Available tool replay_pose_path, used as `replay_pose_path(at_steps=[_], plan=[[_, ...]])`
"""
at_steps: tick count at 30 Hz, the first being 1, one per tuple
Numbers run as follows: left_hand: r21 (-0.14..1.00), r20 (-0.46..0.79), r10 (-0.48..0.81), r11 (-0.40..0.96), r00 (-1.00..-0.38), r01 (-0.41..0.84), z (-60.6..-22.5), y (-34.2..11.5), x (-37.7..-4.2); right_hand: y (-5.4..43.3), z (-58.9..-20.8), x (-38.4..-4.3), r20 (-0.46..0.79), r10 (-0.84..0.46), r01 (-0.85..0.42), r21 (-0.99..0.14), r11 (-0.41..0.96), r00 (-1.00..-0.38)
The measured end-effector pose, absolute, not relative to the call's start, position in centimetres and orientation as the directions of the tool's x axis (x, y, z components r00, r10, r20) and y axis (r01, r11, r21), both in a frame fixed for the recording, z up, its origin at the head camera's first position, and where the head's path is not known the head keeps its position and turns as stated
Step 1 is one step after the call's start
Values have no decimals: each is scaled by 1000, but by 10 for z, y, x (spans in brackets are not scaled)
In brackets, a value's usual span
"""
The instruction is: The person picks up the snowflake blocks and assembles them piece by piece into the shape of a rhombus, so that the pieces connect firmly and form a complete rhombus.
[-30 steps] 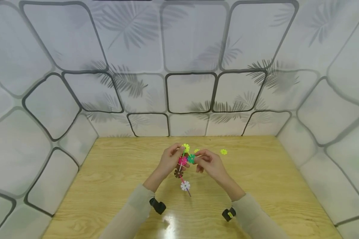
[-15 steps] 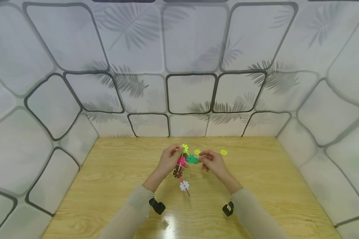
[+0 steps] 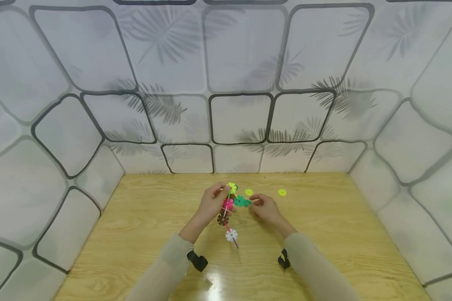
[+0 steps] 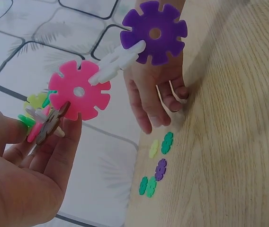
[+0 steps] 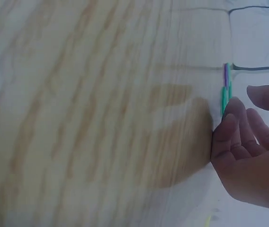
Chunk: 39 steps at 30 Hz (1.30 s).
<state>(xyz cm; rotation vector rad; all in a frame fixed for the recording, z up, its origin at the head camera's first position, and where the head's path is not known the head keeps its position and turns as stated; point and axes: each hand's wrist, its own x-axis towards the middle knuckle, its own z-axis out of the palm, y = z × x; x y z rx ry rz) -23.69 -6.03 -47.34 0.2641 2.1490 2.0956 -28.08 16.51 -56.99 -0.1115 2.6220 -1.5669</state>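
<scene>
My left hand [image 3: 213, 202] pinches a chain of interlocked plastic snowflake discs between thumb and fingers. From the hand the chain runs through a brown disc [image 4: 50, 124], a pink disc [image 4: 79, 91] and a white disc [image 4: 117, 62] to a purple disc [image 4: 156, 33] at its free end. A yellow disc [image 3: 232, 187] sits at the upper end, by the thumb. My right hand [image 3: 266, 209] is low at the table with nothing in it, fingers loosely bent and thumb apart. Its fingertips are beside a small green disc [image 3: 247, 203].
Loose discs lie flat on the wooden table [image 3: 154, 251]: green and purple [image 4: 161, 170] ones close together, a yellow disc [image 3: 248, 192] just behind them, another yellow disc [image 3: 282, 192] farther right. A patterned fabric wall [image 3: 237, 117] encloses the back and sides.
My right hand has drawn back right from the green discs and dropped lower, uncovering a green disc and a yellow one. My left hand keeps its grip on the chain, almost still.
</scene>
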Motion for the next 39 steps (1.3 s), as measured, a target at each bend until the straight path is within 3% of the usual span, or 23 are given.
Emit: replay_pose_path(at_steps=[15,27,39], plan=[[999,13,218,30,-976,20,-471,-63,-236,162,-567,-285,-67,-129,-10,-854,520,-989],[999,9,214,34,-977,17,-471,-64,-235,161,-574,-293,18,-153,-116,-745,657,-988],[999,5,208,32,-978,12,-472,-63,-235,159,-572,-291,-3,-133,-90,-725,683,-991]])
